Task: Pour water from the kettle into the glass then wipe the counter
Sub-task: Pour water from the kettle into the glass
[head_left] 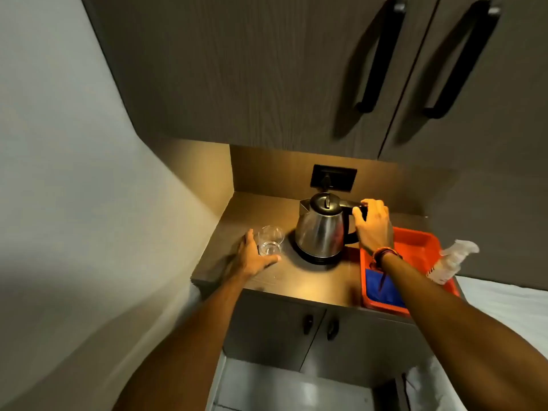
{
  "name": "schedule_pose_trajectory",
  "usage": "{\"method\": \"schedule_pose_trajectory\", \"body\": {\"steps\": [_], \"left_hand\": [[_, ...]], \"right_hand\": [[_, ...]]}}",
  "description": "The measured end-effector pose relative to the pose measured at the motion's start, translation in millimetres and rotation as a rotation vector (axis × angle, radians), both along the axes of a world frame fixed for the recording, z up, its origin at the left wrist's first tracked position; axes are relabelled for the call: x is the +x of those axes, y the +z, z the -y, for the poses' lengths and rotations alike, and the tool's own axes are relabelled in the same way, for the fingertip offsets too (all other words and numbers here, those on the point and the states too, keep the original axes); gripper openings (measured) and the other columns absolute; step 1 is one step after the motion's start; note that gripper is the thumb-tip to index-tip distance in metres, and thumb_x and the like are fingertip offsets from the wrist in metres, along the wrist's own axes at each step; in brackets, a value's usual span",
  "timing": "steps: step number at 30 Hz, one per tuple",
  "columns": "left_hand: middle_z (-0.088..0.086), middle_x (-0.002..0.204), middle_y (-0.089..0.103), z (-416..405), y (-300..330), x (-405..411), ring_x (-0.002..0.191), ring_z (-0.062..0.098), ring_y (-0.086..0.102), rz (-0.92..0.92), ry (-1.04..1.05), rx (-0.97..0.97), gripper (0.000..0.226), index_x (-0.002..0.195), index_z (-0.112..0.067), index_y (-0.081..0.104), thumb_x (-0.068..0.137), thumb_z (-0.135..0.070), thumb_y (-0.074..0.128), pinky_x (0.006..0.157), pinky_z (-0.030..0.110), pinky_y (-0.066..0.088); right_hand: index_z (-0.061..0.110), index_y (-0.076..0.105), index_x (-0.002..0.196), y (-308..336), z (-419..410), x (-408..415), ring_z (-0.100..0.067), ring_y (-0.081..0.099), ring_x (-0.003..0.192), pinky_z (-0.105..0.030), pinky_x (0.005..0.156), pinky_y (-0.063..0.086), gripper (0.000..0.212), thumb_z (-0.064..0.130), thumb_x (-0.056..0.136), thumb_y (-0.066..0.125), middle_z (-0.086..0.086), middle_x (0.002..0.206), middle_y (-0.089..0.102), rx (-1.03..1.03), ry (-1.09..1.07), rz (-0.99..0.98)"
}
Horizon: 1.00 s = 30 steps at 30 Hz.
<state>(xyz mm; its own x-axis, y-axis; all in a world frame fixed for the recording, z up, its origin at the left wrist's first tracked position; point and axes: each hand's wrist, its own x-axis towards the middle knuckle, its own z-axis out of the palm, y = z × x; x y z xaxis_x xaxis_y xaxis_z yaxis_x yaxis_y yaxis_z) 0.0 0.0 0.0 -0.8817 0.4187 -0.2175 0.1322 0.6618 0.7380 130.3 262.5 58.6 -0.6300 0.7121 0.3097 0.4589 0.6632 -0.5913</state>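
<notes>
Brown counter [311,280] under cabinets; right grip [374,225] around kettle [321,229] handle, left grip [252,256] wide beside glass [269,241].

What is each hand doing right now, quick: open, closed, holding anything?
Left hand: open, fingers spread beside the glass, not gripping it.
Right hand: closed around the handle of the kettle, which sits on its base.

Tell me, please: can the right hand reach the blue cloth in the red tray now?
Probably yes, once it lets go: the right hand grips the kettle handle, and the blue cloth lies uncovered just below its forearm.
</notes>
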Motion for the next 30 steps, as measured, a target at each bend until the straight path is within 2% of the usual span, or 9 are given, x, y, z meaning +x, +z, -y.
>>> {"method": "schedule_pose_trajectory", "body": {"steps": [3,6,11,14,17,20,21,24,30], "left_hand": [[0.014,0.155,0.041,-17,-6,-3,0.141,0.035,0.044,0.084,0.074,0.125,0.118,0.156,-0.014,0.022,0.065,-0.027,0.095,0.110,0.048,0.049],[0.013,0.151,0.049,-35,-19,-9,0.139,0.033,0.049,0.157,0.170,0.255,0.109,0.153,-0.012,0.033,0.064,-0.013,0.095,0.109,0.043,0.051],[0.014,0.136,0.063,-45,-33,-13,0.120,0.026,0.063,0.166,0.263,0.343,0.087,0.141,-0.008,0.050,0.065,-0.002,0.092,0.083,0.020,0.056],[0.013,0.136,0.063,-44,-33,-16,0.125,0.030,0.061,0.139,0.258,0.350,0.084,0.139,-0.007,0.053,0.065,-0.005,0.092,0.093,0.028,0.054],[0.013,0.137,0.062,-36,-30,-23,0.126,0.030,0.060,0.102,0.256,0.361,0.084,0.139,-0.007,0.053,0.065,-0.007,0.093,0.096,0.033,0.055],[0.013,0.135,0.063,-27,-20,-32,0.125,0.031,0.060,0.065,0.243,0.358,0.082,0.137,-0.007,0.054,0.065,-0.008,0.093,0.093,0.030,0.054],[0.014,0.135,0.063,-24,-17,-35,0.126,0.031,0.060,0.048,0.240,0.350,0.081,0.136,-0.007,0.055,0.065,-0.009,0.093,0.095,0.033,0.055],[0.013,0.135,0.064,-13,-10,-42,0.125,0.030,0.061,0.012,0.223,0.338,0.079,0.136,-0.009,0.055,0.066,-0.011,0.093,0.098,0.036,0.055],[0.008,0.130,0.068,12,-10,-51,0.122,0.025,0.063,0.058,0.213,0.330,0.062,0.128,-0.010,0.062,0.072,-0.008,0.087,0.103,0.041,0.055]], "right_hand": [[0.002,0.064,0.104,-1,-16,-19,-0.036,0.056,0.106,-0.039,0.089,0.043,0.028,0.027,0.099,0.052,-0.019,0.114,0.058,-0.224,-0.081,-0.099],[0.000,0.067,0.087,-8,-34,-43,-0.039,0.060,0.098,-0.031,0.073,0.031,0.041,0.032,0.102,0.045,-0.024,0.098,0.068,-0.439,-0.073,-0.030],[0.004,0.062,0.057,-17,-48,-62,-0.035,0.055,0.083,-0.041,0.078,0.042,0.049,0.040,0.091,0.059,-0.021,0.071,0.060,-0.577,-0.282,-0.151],[0.009,0.060,0.051,-11,-39,-76,-0.036,0.052,0.080,-0.035,0.072,0.034,0.047,0.040,0.086,0.062,-0.016,0.060,0.055,-0.505,-0.279,-0.166],[0.011,0.043,0.038,1,-26,-87,-0.029,0.039,0.061,-0.037,0.062,0.032,0.054,0.037,0.082,0.062,-0.005,0.042,0.032,-0.352,-0.209,-0.111],[0.028,0.044,0.033,7,-13,-95,-0.020,0.031,0.050,-0.035,0.066,0.043,0.060,0.019,0.088,0.065,0.007,0.019,0.025,-0.395,-0.008,0.218],[0.021,0.053,0.039,13,-4,-100,-0.021,0.040,0.051,-0.037,0.070,0.050,0.052,0.022,0.089,0.065,0.008,0.022,0.037,-0.370,0.004,0.240],[0.008,0.068,0.058,32,29,-124,-0.024,0.060,0.054,-0.033,0.056,0.055,0.047,0.047,0.084,0.060,-0.007,0.050,0.063,0.006,-0.010,0.051],[0.015,0.054,0.049,32,65,-147,-0.019,0.050,0.045,-0.019,0.046,0.031,0.054,0.051,0.088,0.057,0.000,0.048,0.052,0.344,0.138,0.151]]}}
